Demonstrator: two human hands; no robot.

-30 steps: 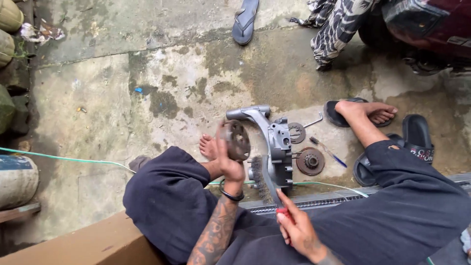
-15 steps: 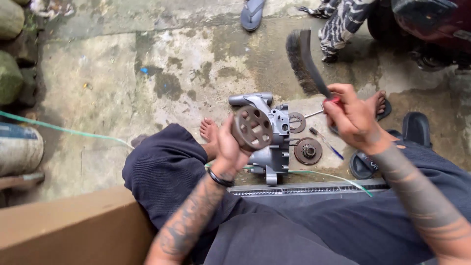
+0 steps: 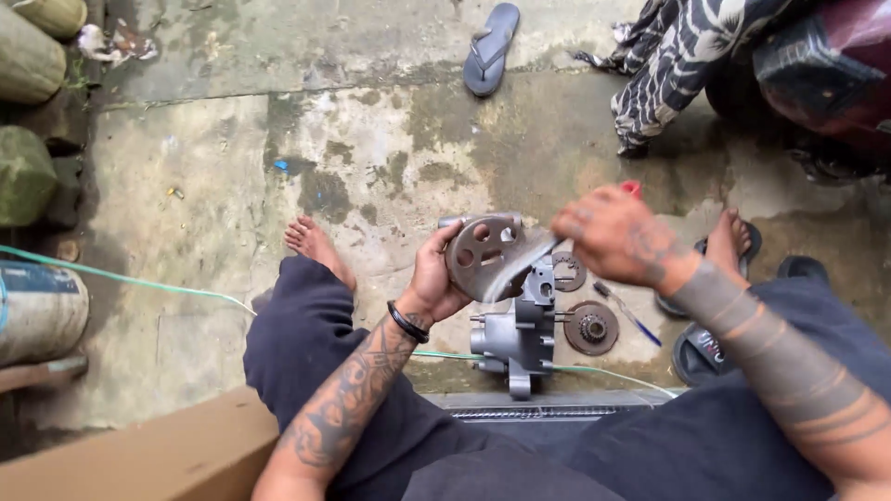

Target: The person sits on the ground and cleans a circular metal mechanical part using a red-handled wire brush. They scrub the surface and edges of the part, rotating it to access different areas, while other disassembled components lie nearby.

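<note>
Holding a round metal disc [image 3: 483,255] in our left hand [image 3: 436,278], fingers clamped on its rim; our right hand [image 3: 617,237], fingers clamped on a brush [image 3: 520,269], touches its face.

Stained, damp concrete floor [image 3: 371,139] in flat daylight

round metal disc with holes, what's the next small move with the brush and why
Probably draw the brush across the round grey metal disc with holes: the left hand grips the disc upright over the grey metal housing, and the right hand already presses the bristles to its face.
</note>
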